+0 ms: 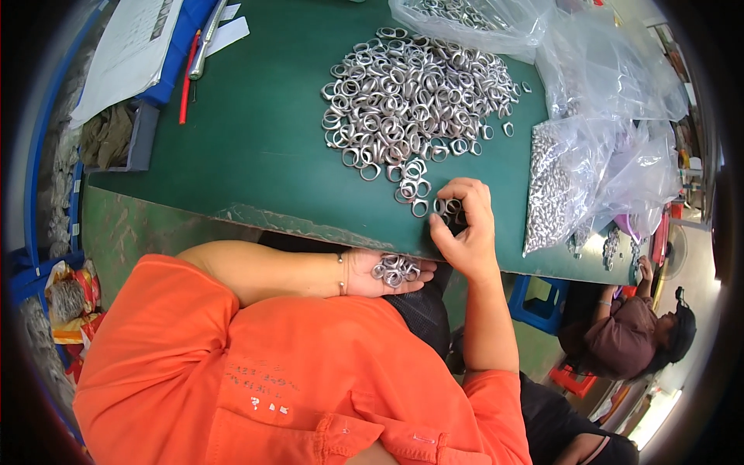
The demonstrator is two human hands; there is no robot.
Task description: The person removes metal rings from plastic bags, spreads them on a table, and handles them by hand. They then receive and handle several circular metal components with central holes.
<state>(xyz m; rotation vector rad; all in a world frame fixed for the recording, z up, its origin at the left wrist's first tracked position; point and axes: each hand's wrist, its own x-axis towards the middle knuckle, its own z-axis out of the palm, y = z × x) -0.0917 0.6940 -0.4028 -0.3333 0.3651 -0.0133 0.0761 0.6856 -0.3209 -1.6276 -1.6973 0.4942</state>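
Silver rings (pixel 399 270) holds loosely on the flat, upturned left hand (pixel 367 276); with a half-spread grip, curls the right hand (pixel 474 232) around loose rings (pixel 448 206) on the tabletop (pixel 256 139).

- Silver-grey metal rings (pixel 418 101), heaped loosely on the surface (pixel 248 147)
- A few strays (pixel 408 188), trailing toward its near edge
- Small cluster (pixel 397 271), loose in the upturned left grip (pixel 363 280), just outside that edge
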